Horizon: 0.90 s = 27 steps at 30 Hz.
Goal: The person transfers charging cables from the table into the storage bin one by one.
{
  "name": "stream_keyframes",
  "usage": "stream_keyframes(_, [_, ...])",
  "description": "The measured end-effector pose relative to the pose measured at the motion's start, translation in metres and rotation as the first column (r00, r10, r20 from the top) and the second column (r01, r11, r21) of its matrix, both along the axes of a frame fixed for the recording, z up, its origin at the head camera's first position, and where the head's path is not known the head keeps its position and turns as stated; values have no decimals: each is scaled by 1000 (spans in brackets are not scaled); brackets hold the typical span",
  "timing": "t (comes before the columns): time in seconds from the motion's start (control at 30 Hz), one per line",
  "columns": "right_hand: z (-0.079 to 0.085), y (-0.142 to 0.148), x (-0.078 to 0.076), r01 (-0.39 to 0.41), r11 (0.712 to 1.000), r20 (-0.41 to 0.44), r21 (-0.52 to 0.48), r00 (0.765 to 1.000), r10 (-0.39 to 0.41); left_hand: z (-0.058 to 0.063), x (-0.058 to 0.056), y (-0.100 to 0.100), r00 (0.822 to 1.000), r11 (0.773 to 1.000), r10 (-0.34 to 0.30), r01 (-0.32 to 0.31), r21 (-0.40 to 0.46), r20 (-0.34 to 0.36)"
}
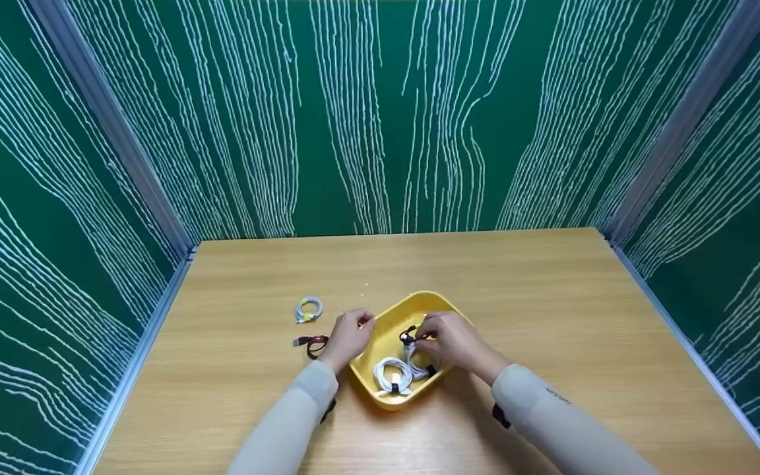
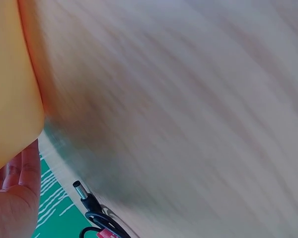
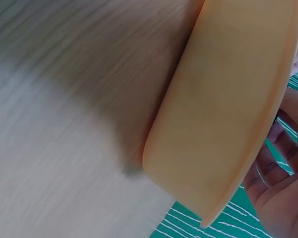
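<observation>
Black cable (image 1: 408, 337), lower centre, pinched by right hand (image 1: 451, 336); left hand (image 1: 351, 336) at yellow tray (image 1: 390, 333) rim, grip unclear; best set down gently.

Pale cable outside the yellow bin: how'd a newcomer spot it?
On the wooden table, find the yellow bin. Look left of it, past the left hand. Pick the pale coil with yellow patches; its nearer neighbour, the black cable, has a red patch.

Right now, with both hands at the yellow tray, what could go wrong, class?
The dark cable held in the right hand might snag on the white cables in the tray. The left hand, at the tray's side, could tilt it. That hand could also brush the red-tagged cable beside it.
</observation>
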State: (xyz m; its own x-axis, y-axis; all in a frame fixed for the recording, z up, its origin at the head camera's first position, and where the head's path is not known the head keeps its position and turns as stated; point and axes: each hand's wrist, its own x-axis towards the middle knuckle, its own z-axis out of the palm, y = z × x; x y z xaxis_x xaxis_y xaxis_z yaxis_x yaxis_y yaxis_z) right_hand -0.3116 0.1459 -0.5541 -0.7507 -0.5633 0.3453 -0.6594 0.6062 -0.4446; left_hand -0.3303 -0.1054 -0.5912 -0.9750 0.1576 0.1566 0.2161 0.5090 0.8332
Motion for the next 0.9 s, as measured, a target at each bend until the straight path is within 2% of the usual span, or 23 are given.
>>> stream_keyframes(0.23, [-1,-10,-5,-11,1000,23,25,1000,10,2,1,0,998,1000,1,-1,0,58])
stream_keyframes(0.5, [-3,-18,-8,3,999,75,37,997,-6,2,2,1,997,1000,0,-1,18,79])
stream_keyframes(0.77, [-10,-22,-14,-30,1000,113,8,993,29,3,3,1,1000,1000,2,-2,-17,-8])
stream_keyframes(0.9, [-10,-24,-16,-43,999,160,-4,986,43,1,2,1,1000,1000,7,-7,-15,-4])
